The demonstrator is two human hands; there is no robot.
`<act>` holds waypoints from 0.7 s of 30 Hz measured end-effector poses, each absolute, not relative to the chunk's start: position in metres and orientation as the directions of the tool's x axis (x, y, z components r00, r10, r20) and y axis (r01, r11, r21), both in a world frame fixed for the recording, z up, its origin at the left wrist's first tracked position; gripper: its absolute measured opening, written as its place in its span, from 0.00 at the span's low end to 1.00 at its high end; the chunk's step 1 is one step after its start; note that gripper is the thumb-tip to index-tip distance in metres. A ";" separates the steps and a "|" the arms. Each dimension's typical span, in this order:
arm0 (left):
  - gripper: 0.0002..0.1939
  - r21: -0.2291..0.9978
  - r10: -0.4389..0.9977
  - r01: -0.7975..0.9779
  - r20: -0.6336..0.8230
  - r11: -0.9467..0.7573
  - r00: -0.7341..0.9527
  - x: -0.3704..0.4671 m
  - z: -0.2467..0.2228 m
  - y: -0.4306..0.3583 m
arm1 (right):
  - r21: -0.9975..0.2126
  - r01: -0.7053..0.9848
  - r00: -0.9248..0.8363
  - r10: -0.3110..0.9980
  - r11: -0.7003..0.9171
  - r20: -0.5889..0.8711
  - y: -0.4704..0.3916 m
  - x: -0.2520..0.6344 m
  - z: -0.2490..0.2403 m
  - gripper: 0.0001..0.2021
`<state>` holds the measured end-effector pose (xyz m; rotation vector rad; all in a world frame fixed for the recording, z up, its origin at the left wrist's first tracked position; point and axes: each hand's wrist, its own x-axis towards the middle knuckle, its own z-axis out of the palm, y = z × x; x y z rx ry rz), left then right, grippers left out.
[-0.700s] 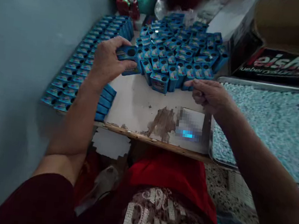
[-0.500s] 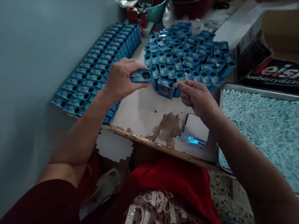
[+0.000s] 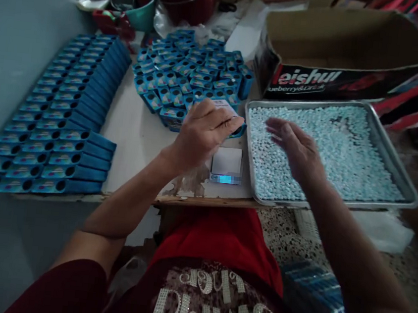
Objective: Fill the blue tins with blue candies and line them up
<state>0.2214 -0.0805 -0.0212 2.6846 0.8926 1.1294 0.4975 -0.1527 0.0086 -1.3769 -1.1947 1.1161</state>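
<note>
My left hand (image 3: pixel 206 129) is closed around a small blue box (image 3: pixel 237 129), tilted so that a pale printed side faces up, near the left rim of the metal tray (image 3: pixel 250 156). Over the many pale blue-green candies (image 3: pixel 339 155) in that tray is my right hand (image 3: pixel 295 148), slightly blurred, its fingers apart and nothing seen in them. Below my left hand, a small scale (image 3: pixel 227 162) with a lit display lies near the table edge. Blue boxes with round holes stand in neat rows (image 3: pixel 65 106) at the left, and a looser group (image 3: pixel 199 68) sits behind my left hand.
An open cardboard carton (image 3: pixel 314 83) stands behind the tray. Farther back are a dark red tub (image 3: pixel 187 7), a teal bowl (image 3: pixel 141 15) and clear plastic. The wooden table edge (image 3: pixel 204 202) runs in front of my body, and a wall is at the left.
The view has turned to the right. My left hand has carried the blue box rightward towards the tray and tipped it. My right hand has left the box group, moved over the candies and opened.
</note>
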 end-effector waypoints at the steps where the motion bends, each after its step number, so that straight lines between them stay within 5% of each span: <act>1: 0.19 0.299 0.549 0.481 0.632 -0.824 0.547 0.237 -0.026 -0.081 | -0.995 -0.028 0.127 0.987 -0.096 -0.098 -0.155 0.485 0.007 0.15; 4: 0.20 0.267 0.545 0.507 0.639 -0.819 0.543 0.277 -0.045 -0.076 | -0.868 -0.427 0.119 0.936 -0.252 -0.330 -0.157 0.464 -0.002 0.13; 7: 0.20 0.258 0.576 0.555 0.620 -0.791 0.533 0.298 -0.061 -0.067 | -0.722 -0.611 0.092 0.876 -0.326 -0.473 -0.159 0.470 -0.011 0.16; 14: 0.20 0.183 0.572 0.587 0.569 -0.789 0.591 0.302 -0.053 -0.088 | -0.764 -0.586 0.123 0.902 -0.270 -0.413 -0.169 0.497 -0.021 0.07; 21: 0.20 0.218 0.602 0.601 0.564 -0.769 0.565 0.313 -0.054 -0.091 | -0.751 -0.603 0.078 0.916 -0.270 -0.392 -0.171 0.493 -0.024 0.10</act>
